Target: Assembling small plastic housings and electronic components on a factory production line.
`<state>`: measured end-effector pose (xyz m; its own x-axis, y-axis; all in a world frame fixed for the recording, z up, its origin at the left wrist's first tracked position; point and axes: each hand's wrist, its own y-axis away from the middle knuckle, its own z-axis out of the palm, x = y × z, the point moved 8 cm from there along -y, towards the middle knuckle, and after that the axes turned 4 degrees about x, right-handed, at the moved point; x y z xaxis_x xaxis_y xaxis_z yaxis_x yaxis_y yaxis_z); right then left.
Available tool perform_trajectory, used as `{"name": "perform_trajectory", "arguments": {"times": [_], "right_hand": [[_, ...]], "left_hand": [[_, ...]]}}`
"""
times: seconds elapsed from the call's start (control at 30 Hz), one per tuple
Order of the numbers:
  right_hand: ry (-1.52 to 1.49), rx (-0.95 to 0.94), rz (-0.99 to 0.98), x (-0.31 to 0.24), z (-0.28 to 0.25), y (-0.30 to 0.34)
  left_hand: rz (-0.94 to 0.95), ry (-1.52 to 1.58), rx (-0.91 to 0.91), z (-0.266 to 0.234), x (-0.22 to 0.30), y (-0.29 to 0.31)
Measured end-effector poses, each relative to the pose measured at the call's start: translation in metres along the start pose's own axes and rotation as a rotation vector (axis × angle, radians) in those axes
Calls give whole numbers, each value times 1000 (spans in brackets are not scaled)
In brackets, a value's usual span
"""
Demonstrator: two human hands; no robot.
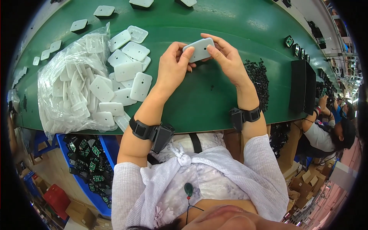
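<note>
Above the green table, my left hand [170, 69] and my right hand [232, 63] hold a white plastic cover [197, 50] between them. The cover is a rounded rectangle with small holes in its face, tilted with its right end higher. My left thumb presses on its lower left, while my right thumb lies at its right end near a dark hole. Fingers of both hands curl behind it, so its underside is hidden. Beside my left forearm lie loose white covers [128, 71] of the same kind, spilling from a clear plastic bag [53, 90] full of them.
Right of my right wrist is a heap of tiny black parts [257, 82], then a black box [303, 86]. Covers on black housings [104, 11] line the table's far edge. A blue bin [82, 184] of circuit-board units stands below left. A co-worker [326, 134] sits at right.
</note>
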<state>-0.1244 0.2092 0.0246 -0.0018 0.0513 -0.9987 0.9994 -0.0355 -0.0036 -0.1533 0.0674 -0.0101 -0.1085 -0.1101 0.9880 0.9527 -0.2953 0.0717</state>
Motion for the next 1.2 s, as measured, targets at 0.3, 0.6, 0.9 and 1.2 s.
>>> {"name": "perform_trajectory", "arguments": {"times": [0.3,0.6,0.9,1.2], "right_hand": [[-68,-69,-132,-19,-9,5],[649,-6,-347,-9,1,30],[453,165,-296,-8,-35,27],[1100,309,-713,-45,-13,37]], "left_hand": [[399,-310,-40,6,22,4],[666,-717,-163,28,26,19],[566,-664,-141,21,20,14],[593,-680,-145,22,20,14]]}}
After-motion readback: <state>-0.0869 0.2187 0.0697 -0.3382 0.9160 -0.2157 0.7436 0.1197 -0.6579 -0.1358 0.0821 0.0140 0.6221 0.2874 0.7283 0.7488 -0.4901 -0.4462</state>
